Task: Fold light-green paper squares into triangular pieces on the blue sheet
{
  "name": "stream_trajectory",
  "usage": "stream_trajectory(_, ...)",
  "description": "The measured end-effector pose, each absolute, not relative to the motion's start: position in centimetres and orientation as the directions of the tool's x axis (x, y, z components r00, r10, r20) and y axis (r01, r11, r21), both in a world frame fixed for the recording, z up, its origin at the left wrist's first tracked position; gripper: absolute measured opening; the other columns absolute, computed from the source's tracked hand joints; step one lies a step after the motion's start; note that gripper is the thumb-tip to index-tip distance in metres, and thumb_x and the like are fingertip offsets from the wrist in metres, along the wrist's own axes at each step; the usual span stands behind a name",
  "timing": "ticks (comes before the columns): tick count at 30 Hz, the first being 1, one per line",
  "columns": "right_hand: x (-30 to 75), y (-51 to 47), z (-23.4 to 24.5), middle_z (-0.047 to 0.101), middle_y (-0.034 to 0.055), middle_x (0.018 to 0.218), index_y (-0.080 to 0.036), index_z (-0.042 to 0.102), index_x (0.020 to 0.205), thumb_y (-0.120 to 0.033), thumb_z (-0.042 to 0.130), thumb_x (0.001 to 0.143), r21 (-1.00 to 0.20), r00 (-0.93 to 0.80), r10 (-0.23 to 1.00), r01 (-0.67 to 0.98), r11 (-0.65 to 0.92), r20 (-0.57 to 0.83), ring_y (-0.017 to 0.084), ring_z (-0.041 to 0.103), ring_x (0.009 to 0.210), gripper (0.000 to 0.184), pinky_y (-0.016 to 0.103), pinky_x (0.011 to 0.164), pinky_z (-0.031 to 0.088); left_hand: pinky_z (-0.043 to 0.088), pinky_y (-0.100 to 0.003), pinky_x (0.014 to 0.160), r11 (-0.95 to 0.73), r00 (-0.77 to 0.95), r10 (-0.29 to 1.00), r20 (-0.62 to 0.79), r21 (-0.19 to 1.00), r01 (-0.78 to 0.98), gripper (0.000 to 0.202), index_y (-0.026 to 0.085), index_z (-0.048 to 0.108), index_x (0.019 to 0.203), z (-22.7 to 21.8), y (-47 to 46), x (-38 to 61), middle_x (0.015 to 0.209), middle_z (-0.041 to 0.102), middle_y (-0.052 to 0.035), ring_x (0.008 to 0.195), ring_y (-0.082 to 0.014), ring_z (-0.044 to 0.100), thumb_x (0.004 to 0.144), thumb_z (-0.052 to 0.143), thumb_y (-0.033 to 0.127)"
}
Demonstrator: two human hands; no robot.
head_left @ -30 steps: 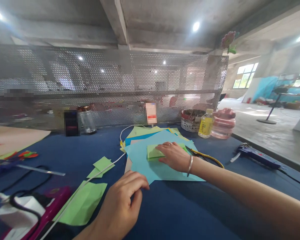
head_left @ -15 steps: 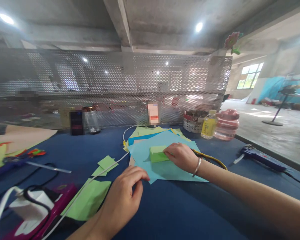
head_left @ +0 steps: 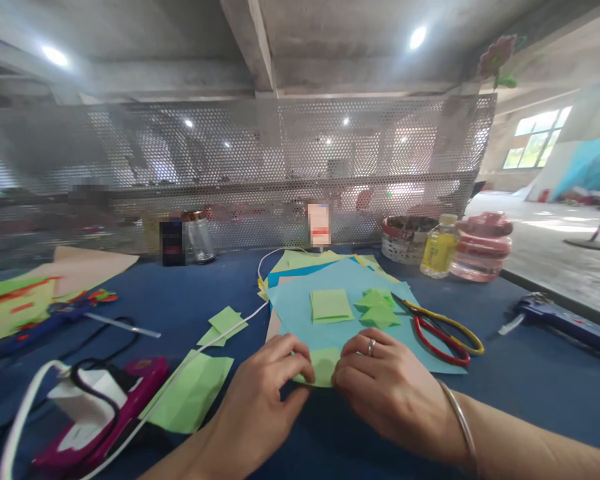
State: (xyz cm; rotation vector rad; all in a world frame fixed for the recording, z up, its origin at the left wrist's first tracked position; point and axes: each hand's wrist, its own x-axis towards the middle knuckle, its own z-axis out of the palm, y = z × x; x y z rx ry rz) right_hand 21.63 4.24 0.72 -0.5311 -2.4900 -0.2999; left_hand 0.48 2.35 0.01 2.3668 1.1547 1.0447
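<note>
My left hand (head_left: 265, 393) and my right hand (head_left: 387, 387) meet at the near edge of a light blue paper sheet (head_left: 350, 280). Both pinch a small green paper piece (head_left: 325, 365) between their fingertips, one on each side. The right hand wears a ring and a bangle. Farther back on the blue sheet lie a folded green square (head_left: 330, 305) and two small folded green shapes (head_left: 377, 308). Red and yellow scissors (head_left: 443, 328) rest at the sheet's right edge.
Green paper scraps (head_left: 190, 393) and a white cable (head_left: 220, 333) lie to the left, near a magenta device (head_left: 105, 420). A blue glue gun (head_left: 565, 319) is at right. A yellow bottle (head_left: 439, 247), pink container (head_left: 481, 248) and basket (head_left: 405, 240) stand by the perforated metal screen (head_left: 280, 167).
My right hand left the folded green square on the blue sheet and came back near me. It now joins my left hand on a small green piece. The view shifted left.
</note>
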Motion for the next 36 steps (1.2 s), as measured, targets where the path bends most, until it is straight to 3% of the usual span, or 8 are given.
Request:
stream_trajectory(4, 21.8, 4.6, 0.6, 0.064, 0.0038, 0.077, -0.017, 0.057, 0.082, -0.014, 0.055, 0.085, -0.003, -0.746, 0.444, 0.510, 0.860, 0.496, 0.019, 0.057, 0.084, 0.005, 0.032, 0.078, 0.039, 0.041, -0.028, 0.071, -0.637, 0.439, 0.770, 0.462, 0.532, 0.558, 0.024, 0.019, 0.051, 0.067, -0.4, 2.3, 0.6, 0.076, 0.058, 0.0019, 0.078, -0.0160, 0.055, 0.077, 0.052, -0.003)
stream_trajectory(9, 22.1, 4.6, 0.8, 0.065, 0.0053, 0.094, -0.019, 0.061, 0.095, -0.017, 0.065, 0.079, -0.121, -0.710, 0.574, 0.582, 0.805, 0.408, 0.020, 0.056, 0.089, 0.017, 0.033, 0.078, 0.040, 0.041, -0.027, 0.071, -0.636, 0.428, 0.771, 0.472, 0.541, 0.550, 0.023, 0.018, 0.051, 0.068, 0.0, 2.0, 0.7, 0.079, 0.059, 0.0013, 0.078, -0.0149, 0.055, 0.081, 0.053, -0.001)
stream_trajectory(11, 22.1, 4.7, 0.6, 0.063, 0.0053, 0.097, -0.020, 0.062, 0.090, -0.017, 0.065, 0.080, -0.138, -0.694, 0.586, 0.589, 0.796, 0.418, 0.019, 0.055, 0.087, 0.011, 0.031, 0.076, 0.040, 0.041, -0.027, 0.070, -0.638, 0.423, 0.769, 0.480, 0.537, 0.552, 0.022, 0.018, 0.053, 0.068, 0.2, 1.9, 0.6, 0.079, 0.060, 0.0012, 0.078, -0.0148, 0.056, 0.082, 0.053, 0.000)
stream_trajectory(12, 22.2, 4.8, 0.5, 0.063, 0.0049, 0.095, -0.020, 0.062, 0.085, -0.016, 0.063, 0.082, -0.140, -0.691, 0.586, 0.589, 0.796, 0.423, 0.018, 0.054, 0.085, 0.005, 0.031, 0.076, 0.040, 0.041, -0.027, 0.070, -0.636, 0.424, 0.771, 0.475, 0.535, 0.557, 0.022, 0.018, 0.053, 0.068, 0.2, 1.9, 0.6, 0.079, 0.060, 0.0012, 0.078, -0.0149, 0.056, 0.082, 0.053, 0.001)
stream_trajectory(16, 22.1, 5.0, 0.3, 0.063, 0.0033, 0.086, -0.018, 0.060, 0.070, -0.014, 0.063, 0.083, -0.162, -0.701, 0.594, 0.583, 0.796, 0.396, 0.016, 0.054, 0.080, 0.014, 0.029, 0.075, 0.040, 0.041, -0.028, 0.071, -0.603, 0.444, 0.798, 0.409, 0.528, 0.598, 0.022, 0.018, 0.056, 0.068, 0.0, 2.1, 0.6, 0.076, 0.062, 0.0012, 0.078, -0.0161, 0.056, 0.080, 0.057, 0.000)
stream_trajectory(22, 22.0, 5.0, 0.8, 0.066, 0.0011, 0.086, -0.019, 0.064, 0.082, -0.009, 0.068, 0.076, -0.247, -0.720, 0.603, 0.550, 0.798, 0.343, 0.017, 0.056, 0.087, 0.012, 0.028, 0.076, 0.038, 0.042, -0.028, 0.073, -0.560, 0.437, 0.828, 0.351, 0.567, 0.604, 0.020, 0.019, 0.061, 0.070, 0.0, 2.1, 0.8, 0.074, 0.066, 0.0023, 0.076, -0.0156, 0.058, 0.080, 0.060, 0.002)
stream_trajectory(31, 22.2, 4.1, 2.6, 0.066, -0.0023, 0.070, -0.020, 0.062, 0.066, -0.014, 0.068, 0.079, -0.336, -0.772, 0.596, 0.513, 0.790, 0.222, 0.014, 0.060, 0.074, 0.016, 0.029, 0.079, 0.038, 0.038, -0.027, 0.060, -0.461, 0.377, 0.887, 0.267, 0.576, 0.676, 0.016, 0.021, 0.062, 0.066, 0.8, 0.8, 0.6, 0.063, 0.060, 0.0039, 0.063, -0.0149, 0.057, 0.081, 0.060, 0.019)
stream_trajectory(36, 21.6, 4.3, 2.2, 0.064, -0.0009, 0.069, -0.019, 0.063, 0.068, -0.023, 0.066, 0.082, -0.415, -0.644, 0.745, 0.639, 0.648, 0.174, 0.014, 0.057, 0.068, 0.015, 0.026, 0.067, 0.039, 0.036, -0.026, 0.056, -0.359, 0.307, 0.933, 0.189, 0.559, 0.747, 0.022, 0.021, 0.057, 0.064, 0.3, 1.3, 0.7, 0.060, 0.059, 0.0038, 0.059, -0.0151, 0.055, 0.085, 0.056, 0.026)
